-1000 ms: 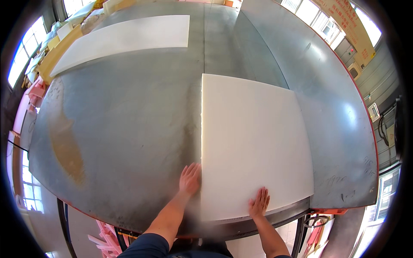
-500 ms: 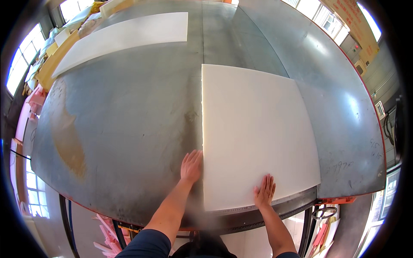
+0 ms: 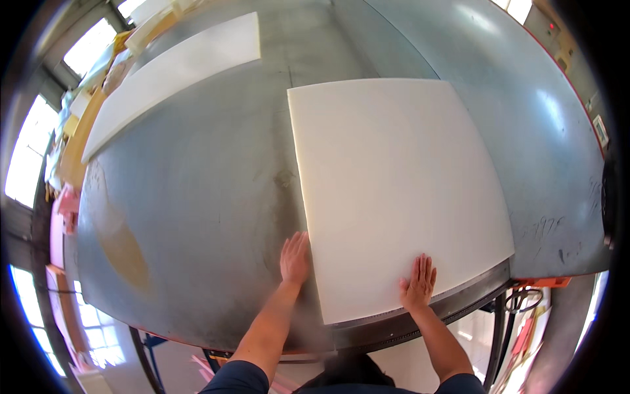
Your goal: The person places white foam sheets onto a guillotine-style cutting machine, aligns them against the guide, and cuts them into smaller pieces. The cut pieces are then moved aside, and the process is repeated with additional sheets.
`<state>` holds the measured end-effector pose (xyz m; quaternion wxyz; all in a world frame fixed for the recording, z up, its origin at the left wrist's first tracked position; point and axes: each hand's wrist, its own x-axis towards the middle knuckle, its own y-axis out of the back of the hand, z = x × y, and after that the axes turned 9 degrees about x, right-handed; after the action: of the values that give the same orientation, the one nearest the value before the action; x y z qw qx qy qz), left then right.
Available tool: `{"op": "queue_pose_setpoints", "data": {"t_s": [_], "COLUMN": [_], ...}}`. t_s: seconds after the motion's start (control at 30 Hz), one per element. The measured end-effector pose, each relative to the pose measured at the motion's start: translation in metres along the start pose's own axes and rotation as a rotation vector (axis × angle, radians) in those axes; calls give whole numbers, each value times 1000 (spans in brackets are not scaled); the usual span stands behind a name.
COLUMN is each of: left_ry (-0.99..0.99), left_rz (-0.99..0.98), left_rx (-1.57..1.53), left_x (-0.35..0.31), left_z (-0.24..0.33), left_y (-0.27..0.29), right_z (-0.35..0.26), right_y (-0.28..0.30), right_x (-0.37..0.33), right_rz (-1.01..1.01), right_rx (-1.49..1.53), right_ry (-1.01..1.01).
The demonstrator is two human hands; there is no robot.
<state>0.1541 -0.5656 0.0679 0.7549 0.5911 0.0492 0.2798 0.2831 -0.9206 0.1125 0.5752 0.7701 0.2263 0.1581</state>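
Observation:
A large white foam sheet (image 3: 400, 177) lies flat on the grey metal table (image 3: 197, 217), close to the front edge and right of the middle. Against its left edge rests my left hand (image 3: 294, 258), fingers straight and pointing away from me. My right hand (image 3: 418, 282) presses flat on top of the sheet near its front edge, with the fingers stretched out. Neither hand grips anything. Along the front of the sheet runs a dark strip with scale marks (image 3: 453, 295).
A longer, narrower white sheet (image 3: 177, 72) lies at the far left of the table. A raised metal panel (image 3: 505, 105) borders the right side. Foam pieces are heaped beyond the left edge. An orange part (image 3: 545, 282) and a handwheel (image 3: 524, 301) sit below the front right edge.
The head view has turned and tilted, so the whole scene appears slanted. Both hands keep their places, the left at the sheet's edge and the right flat on top.

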Motion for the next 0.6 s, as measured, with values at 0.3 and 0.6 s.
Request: {"op": "queue_pose_setpoints", "data": {"t_s": [0.3, 0.6], "left_ry": [-28, -46], "left_rz": [3, 10], "left_rx": [8, 43], "left_x": [11, 19], "left_z": [12, 15], "left_y": [-3, -10], "right_z": [6, 12], "right_y": [8, 8], "right_x": [8, 14], "right_rz": [-26, -1], "right_rx": [56, 104], "right_ry": [-25, -24]}}
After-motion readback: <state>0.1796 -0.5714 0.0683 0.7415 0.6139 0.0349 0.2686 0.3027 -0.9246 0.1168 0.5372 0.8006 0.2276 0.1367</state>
